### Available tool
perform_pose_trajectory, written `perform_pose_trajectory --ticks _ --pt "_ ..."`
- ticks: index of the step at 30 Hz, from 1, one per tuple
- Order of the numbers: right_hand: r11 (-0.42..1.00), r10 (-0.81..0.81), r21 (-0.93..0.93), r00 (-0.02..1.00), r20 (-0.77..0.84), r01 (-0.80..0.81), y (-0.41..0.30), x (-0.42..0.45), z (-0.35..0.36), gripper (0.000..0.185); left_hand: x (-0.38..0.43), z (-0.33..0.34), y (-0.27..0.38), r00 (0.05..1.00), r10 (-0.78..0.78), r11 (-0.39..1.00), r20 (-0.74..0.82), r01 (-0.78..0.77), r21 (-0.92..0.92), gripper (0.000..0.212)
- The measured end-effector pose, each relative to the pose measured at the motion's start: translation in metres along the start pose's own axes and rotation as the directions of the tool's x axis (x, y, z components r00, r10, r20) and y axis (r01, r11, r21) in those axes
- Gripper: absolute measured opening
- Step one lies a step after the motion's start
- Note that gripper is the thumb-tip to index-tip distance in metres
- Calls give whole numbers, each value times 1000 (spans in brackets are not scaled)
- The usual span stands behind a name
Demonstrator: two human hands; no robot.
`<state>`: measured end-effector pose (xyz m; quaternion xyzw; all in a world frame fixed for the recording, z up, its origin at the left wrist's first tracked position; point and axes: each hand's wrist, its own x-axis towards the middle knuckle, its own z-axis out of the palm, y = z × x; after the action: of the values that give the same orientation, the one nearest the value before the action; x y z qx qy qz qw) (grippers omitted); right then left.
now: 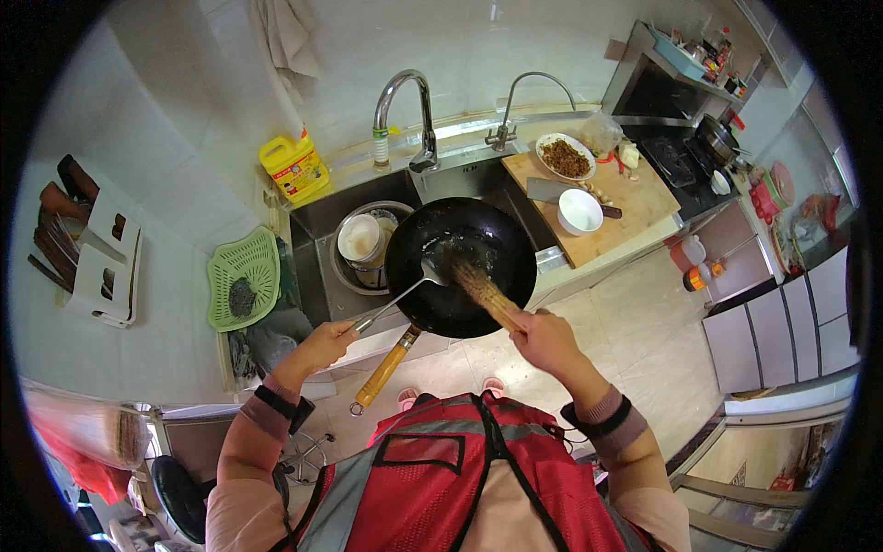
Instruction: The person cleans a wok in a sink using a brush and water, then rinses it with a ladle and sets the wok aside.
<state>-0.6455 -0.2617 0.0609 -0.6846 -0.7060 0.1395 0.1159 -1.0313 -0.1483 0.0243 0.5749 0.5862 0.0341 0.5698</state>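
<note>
A black wok rests over the front of the double sink, its wooden handle pointing toward me. My left hand grips the handle end of a metal spatula, whose blade lies inside the wok. With my right hand I hold a bamboo wok brush, its dark bristle end against the wok's inner surface near the spatula blade. A little wet liquid glistens in the bottom of the wok. Neither hand touches the wok's handle.
Left of the wok, bowls sit in a metal basin in the sink. A tall faucet rises behind. On the right, a cutting board bears a cleaver, a white bowl and a plate of minced food. A green basket stands left.
</note>
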Motion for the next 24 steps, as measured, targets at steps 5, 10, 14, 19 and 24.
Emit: perform_pose_trajectory --ticks 5,10,14,19,24 --pt "996 -35 81 999 -2 35 1 -6 2 42 18 -11 -22 906 420 865 -46 -384 323 23" --pt "1000 -22 9 1000 11 22 -2 7 -13 42 23 -22 -21 896 439 827 -66 -374 420 24" --pt "1000 -10 -2 999 35 10 21 11 4 41 29 -30 -12 893 448 789 -40 -374 489 31" --pt "988 -126 74 989 -83 132 5 22 -20 35 39 -51 -16 853 521 704 6 -434 562 38" --pt "990 -67 -120 998 19 69 18 37 -15 38 33 -60 11 894 446 657 46 -361 662 43"
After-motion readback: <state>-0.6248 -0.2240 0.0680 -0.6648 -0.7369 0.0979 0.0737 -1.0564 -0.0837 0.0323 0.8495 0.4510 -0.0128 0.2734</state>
